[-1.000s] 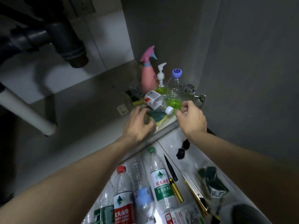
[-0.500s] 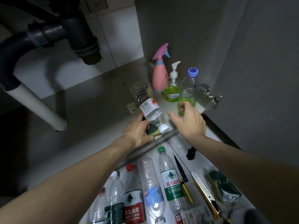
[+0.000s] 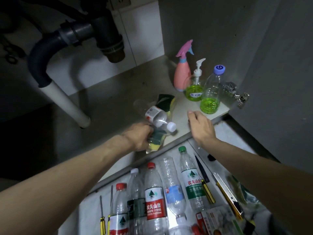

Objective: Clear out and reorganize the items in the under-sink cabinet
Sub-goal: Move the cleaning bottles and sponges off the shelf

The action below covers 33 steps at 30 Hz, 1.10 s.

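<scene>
Already out, on the floor in front: a row of water bottles (image 3: 155, 197) lying side by side, two screwdrivers (image 3: 102, 216), a knife (image 3: 201, 168), a box cutter (image 3: 226, 195) and a printed box (image 3: 215, 221).
Still inside, back right corner: pink spray bottle (image 3: 182, 73), pump soap bottle (image 3: 194, 89) and clear bottle (image 3: 210, 97) with green liquid, all upright and close together.
Still inside, near the front edge: a toppled bottle (image 3: 156, 116) with a white cap, lying on a sponge pack (image 3: 165, 100).
Left hand (image 3: 140, 138): fingers curled round a bagged green and yellow sponge (image 3: 156, 139) at the cabinet floor's (image 3: 105, 99) front edge.
Right hand (image 3: 200, 126): holds nothing, fingers loosely bent, just short of the clear bottle.
Progress, by my reckoning: well over half emptied; five or six items left to pull, and the reorganizing not yet started.
</scene>
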### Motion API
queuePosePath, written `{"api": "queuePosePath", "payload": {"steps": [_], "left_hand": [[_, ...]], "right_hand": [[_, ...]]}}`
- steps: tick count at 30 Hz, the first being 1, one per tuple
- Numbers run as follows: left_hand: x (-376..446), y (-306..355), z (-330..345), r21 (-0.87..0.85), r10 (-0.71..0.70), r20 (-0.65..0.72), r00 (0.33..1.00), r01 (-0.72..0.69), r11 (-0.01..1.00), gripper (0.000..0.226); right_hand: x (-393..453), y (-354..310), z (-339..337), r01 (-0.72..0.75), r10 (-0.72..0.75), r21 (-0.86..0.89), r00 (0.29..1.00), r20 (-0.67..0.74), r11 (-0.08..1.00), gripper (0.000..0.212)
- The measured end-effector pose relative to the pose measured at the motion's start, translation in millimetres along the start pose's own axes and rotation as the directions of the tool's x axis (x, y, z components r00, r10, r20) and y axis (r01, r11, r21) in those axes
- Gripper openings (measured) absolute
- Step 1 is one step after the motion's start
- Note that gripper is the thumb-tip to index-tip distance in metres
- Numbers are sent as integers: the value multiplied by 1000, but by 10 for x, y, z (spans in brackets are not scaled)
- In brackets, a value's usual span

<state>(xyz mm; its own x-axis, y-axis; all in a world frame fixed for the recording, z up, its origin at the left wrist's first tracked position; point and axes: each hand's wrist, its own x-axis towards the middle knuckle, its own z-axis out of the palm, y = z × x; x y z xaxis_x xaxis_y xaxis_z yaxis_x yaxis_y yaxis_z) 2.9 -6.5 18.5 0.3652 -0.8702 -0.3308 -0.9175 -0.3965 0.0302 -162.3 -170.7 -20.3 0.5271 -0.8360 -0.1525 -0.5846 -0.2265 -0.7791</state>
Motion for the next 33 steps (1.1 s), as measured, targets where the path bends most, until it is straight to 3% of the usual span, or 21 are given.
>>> {"api": "queuePosePath", "payload": {"steps": [5,8,11,15,17,20,24,26,29,33], "left_hand": [[-544,-330,96,-56,-122,0,993,122,991,34],[-862,-588,332,-135,-302,0,953,299,944,50],[-1076,-761,536,-167,-402,78,912,410,897,46],[-1189,-830,666,-168,-417,180,891,446,879,54],[-1168,-819,644,-222,-453,225,863,498,838,46],[-1085,-739,555,-312,-456,247,855,516,798,47],[-1013,-559,565,-330,-478,238,846,533,779,89],[-1047,-468,607,-293,-547,135,826,561,774,84],[-1178,-292,646,-396,-617,-17,786,562,726,62],[-1403,-55,557,-559,-636,-41,771,509,654,43]], "right_hand": [[-136,-296,176,144,-139,-67,988,69,987,52],[-170,-546,376,238,-207,-231,967,150,943,74],[-157,-702,597,281,-210,-396,954,215,874,91],[-177,-691,787,298,-220,-569,954,205,766,76],[-248,-629,767,333,-284,-539,943,174,774,62],[-494,-481,599,328,-300,-346,945,133,879,59],[-1084,-40,231,191,-186,-40,975,118,981,66],[-1441,230,27,159,-153,-17,969,196,987,72],[-1911,685,-242,252,-149,-255,920,363,933,71],[-2398,1193,-507,437,-116,-413,786,607,799,68]]}}
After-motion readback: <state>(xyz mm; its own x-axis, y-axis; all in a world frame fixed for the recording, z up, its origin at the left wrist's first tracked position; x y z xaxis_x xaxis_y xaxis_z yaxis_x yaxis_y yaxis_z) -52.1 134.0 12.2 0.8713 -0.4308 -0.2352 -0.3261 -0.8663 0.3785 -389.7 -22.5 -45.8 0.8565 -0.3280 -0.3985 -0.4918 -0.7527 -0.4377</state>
